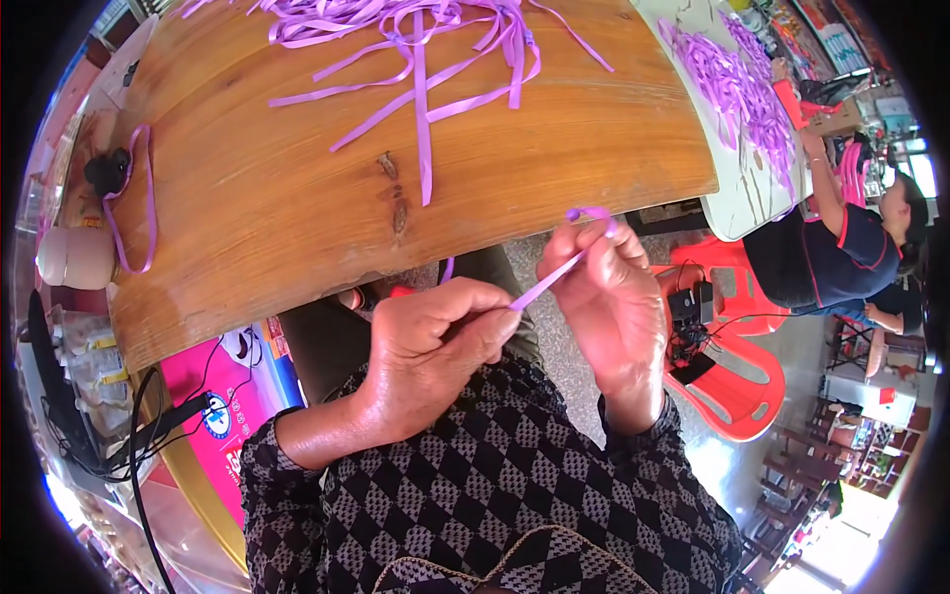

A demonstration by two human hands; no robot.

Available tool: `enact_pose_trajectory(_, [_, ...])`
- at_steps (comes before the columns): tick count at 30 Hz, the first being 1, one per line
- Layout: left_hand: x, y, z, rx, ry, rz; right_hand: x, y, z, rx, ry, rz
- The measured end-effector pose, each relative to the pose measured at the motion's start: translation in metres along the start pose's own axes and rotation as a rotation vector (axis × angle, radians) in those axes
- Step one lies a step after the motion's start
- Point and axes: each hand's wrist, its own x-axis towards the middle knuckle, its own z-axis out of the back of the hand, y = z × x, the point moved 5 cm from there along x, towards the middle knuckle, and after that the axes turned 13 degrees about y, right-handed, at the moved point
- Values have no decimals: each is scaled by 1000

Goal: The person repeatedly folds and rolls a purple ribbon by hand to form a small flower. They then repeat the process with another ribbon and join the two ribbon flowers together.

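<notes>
Purple ribbon (542, 282) is stretched taut between both hands, just off the table's (297, 218) near edge. Left hand (435, 346) pinches one end; right hand (614, 307) holds a loop at its fingertips. Judged mid-fold, unfinished. Loose strips (416, 59) lie at the far edge, apparently unworked.

Ribbon pile (396, 30) cut off at top; ribbon's (544, 282) end inside left hand (435, 342)

Bright, even daylight; strongest glare at lower right corner, overexposed. Wooden table (297, 198) evenly lit, soft shadow below its near edge. Heavy fisheye bending, black vignette at rim. Hands sharp; periphery slightly soft.
</notes>
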Motion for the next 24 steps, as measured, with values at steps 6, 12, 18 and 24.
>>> enact_pose_trajectory(6, [-32, 10, 24, 37, 12, 93, 1, 20, 26, 131, -48, 145])
enact_pose_trajectory(12, [-66, 25, 62, 115, -111, 245, 7, 47, 55, 112, -65, 171])
enact_pose_trajectory(18, [-96, 31, 99, 107, -178, 368, 21, 102, 86, -101, -75, 199])
enact_pose_trajectory(24, [-124, 26, 120, 183, -292, 362, 34, 154, 132, -60, -176, 205])
